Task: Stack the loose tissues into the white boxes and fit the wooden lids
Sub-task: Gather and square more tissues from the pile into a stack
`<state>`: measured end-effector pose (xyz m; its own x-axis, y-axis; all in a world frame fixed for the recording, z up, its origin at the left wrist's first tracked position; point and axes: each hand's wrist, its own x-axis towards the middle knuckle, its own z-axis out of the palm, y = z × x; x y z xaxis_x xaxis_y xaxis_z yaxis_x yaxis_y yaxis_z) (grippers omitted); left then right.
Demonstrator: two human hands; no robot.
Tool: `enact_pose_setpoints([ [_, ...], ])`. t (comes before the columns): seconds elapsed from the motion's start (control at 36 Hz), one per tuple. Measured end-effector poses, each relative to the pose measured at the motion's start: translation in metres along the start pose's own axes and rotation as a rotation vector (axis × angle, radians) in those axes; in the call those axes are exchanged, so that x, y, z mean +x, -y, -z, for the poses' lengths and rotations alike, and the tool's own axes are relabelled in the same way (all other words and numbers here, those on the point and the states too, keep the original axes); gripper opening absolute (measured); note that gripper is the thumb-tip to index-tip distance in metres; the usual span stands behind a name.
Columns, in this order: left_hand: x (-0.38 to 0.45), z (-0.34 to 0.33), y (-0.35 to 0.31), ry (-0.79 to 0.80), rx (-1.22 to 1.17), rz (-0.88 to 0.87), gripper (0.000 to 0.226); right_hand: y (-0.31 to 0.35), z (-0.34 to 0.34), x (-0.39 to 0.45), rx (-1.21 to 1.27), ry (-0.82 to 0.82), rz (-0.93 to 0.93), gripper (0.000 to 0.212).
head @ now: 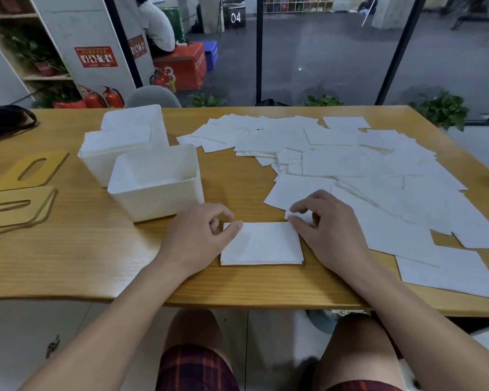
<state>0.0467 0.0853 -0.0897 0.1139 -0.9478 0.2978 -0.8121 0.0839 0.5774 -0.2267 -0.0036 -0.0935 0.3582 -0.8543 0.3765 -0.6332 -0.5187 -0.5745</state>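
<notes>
wooden table [68, 266], grey floor [322, 52], shelves [17, 46]

Both bare forearms are stretched forward from the lower edge of the view, converging toward the middle. The left hand [202, 235] is held palm down, its thumb and curled forefinger brought together in a pinch. The right hand [326, 225] is likewise turned palm down, its fingers [299, 207] bent and its thumb tucked beneath them.

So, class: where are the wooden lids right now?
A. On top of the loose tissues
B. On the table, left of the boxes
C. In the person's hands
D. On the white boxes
B: the lids lie flat on the table, left of the boxes.
</notes>
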Motion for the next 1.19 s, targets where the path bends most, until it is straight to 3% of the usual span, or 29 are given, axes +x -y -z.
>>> enact_pose_setpoints([
  [0.08,0.002,-0.003,-0.006,-0.024,-0.032,-0.039,0.013,-0.001,-0.003,0.019,-0.034,0.018,-0.003,0.012],
  [0.22,0.002,-0.019,-0.017,0.088,-0.034,-0.102,0.012,0.001,-0.018,0.044,-0.112,0.06,0.012,0.018],
  [0.58,0.02,-0.028,-0.015,0.123,0.007,-0.064,0.011,0.005,-0.03,0.052,-0.242,0.044,0.113,0.013],
  [0.75,0.029,-0.031,-0.016,0.057,-0.157,0.047,0.007,0.001,-0.02,0.048,0.016,-0.021,0.014,0.012],
  [1.0,0.049,-0.041,-0.047,0.095,-0.588,0.165,0.053,0.018,-0.013,0.028,0.294,-0.027,-0.006,0.015],
  [1.19,0.055,-0.045,-0.057,0.118,-0.707,0.255,0.041,0.022,-0.011,0.017,0.338,0.017,0.039,0.011],
])
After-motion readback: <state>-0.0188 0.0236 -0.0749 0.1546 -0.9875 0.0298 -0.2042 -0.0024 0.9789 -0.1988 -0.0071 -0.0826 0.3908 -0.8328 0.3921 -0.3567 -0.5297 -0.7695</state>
